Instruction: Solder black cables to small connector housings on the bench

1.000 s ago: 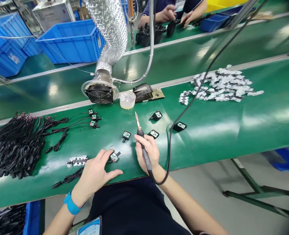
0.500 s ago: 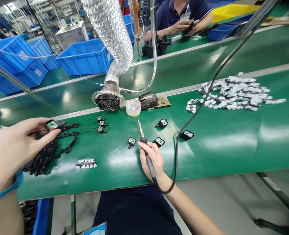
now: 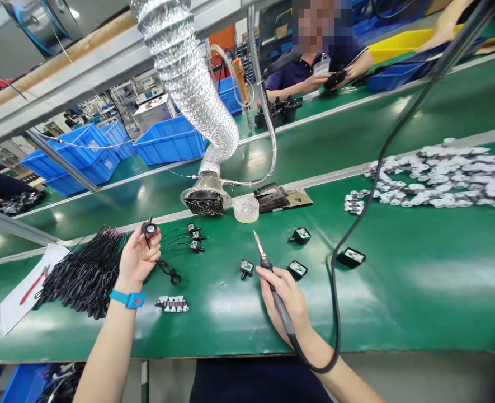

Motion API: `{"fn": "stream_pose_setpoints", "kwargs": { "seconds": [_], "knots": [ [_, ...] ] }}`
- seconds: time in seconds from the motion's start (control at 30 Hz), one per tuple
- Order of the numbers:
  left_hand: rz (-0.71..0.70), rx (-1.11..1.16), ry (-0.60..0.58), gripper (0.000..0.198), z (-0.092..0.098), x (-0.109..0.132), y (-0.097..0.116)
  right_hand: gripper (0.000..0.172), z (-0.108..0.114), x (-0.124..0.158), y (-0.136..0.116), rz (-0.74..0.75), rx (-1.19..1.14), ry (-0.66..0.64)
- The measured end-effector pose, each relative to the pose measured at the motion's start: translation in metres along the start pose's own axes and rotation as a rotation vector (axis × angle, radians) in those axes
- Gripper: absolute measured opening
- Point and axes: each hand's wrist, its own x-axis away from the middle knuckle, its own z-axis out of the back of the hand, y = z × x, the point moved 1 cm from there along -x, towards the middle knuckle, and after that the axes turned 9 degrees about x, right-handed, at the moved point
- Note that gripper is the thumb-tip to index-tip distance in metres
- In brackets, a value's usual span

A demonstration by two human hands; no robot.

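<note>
My left hand (image 3: 140,254) pinches a small black round part (image 3: 149,228) with a cable, above the right edge of a bundle of black cables (image 3: 85,274). In my right hand (image 3: 287,299) is a soldering iron (image 3: 278,302), its tip pointing up and away, near a round translucent tub (image 3: 246,210). Around the iron lie small black housings with circuit boards, one to the left (image 3: 246,269) and others to the right (image 3: 301,235). Three wired boards (image 3: 196,236) lie between my left hand and the tub. Nearer the front edge is a short strip of white-and-dark pieces (image 3: 171,304).
A fan (image 3: 205,202) on a silver duct (image 3: 205,95) hangs behind the tub. White parts (image 3: 444,173) are heaped at the right. Red pliers (image 3: 33,286) lie on paper at the left. Across the bench, a person (image 3: 297,78) holds a black part.
The view has shifted left and up. My left hand has turned, now holding up a round black face instead of a circuit board. My right hand keeps the iron in nearly the same place.
</note>
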Motion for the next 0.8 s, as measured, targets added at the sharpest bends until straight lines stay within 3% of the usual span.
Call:
{"fn": "stream_pose_setpoints", "kwargs": {
  "seconds": [0.1, 0.2, 0.27, 0.37, 0.43, 0.53, 0.6, 0.7, 0.8],
  "knots": [
    [-0.200, -0.328, 0.093, 0.040, -0.004, 0.002, 0.031, 0.044, 0.001, -0.001, -0.001, -0.009, 0.005, 0.013],
    [-0.480, -0.984, 0.133, 0.034, -0.015, 0.006, 0.047, 0.043, 0.001, -0.002, -0.001, -0.017, 0.013, 0.016],
    [-0.556, -1.425, -0.015, 0.032, -0.022, 0.009, 0.032, 0.043, 0.001, -0.001, -0.001, -0.024, 0.015, 0.015],
    [-0.533, -1.794, -0.372, 0.027, -0.021, 0.008, -0.023, 0.043, 0.000, 0.000, 0.000, -0.029, 0.021, 0.013],
    [-0.508, -1.891, -0.490, 0.028, -0.013, 0.005, -0.061, 0.042, 0.000, 0.001, 0.001, -0.030, 0.023, 0.013],
    [-0.554, -1.917, -0.491, 0.031, -0.005, -0.003, -0.091, 0.043, 0.000, 0.001, 0.001, -0.038, 0.010, 0.000],
    [-0.643, -1.906, -0.450, 0.036, -0.008, -0.009, -0.094, 0.043, 0.000, 0.000, 0.001, -0.037, 0.003, -0.008],
    [-0.750, -1.934, -0.335, 0.060, -0.020, -0.020, -0.091, 0.042, -0.001, 0.000, -0.001, -0.019, 0.006, -0.014],
    [-0.714, -1.979, -0.192, 0.086, -0.026, -0.040, -0.094, 0.043, -0.002, 0.001, -0.001, -0.010, 0.004, -0.022]
  ]
}}
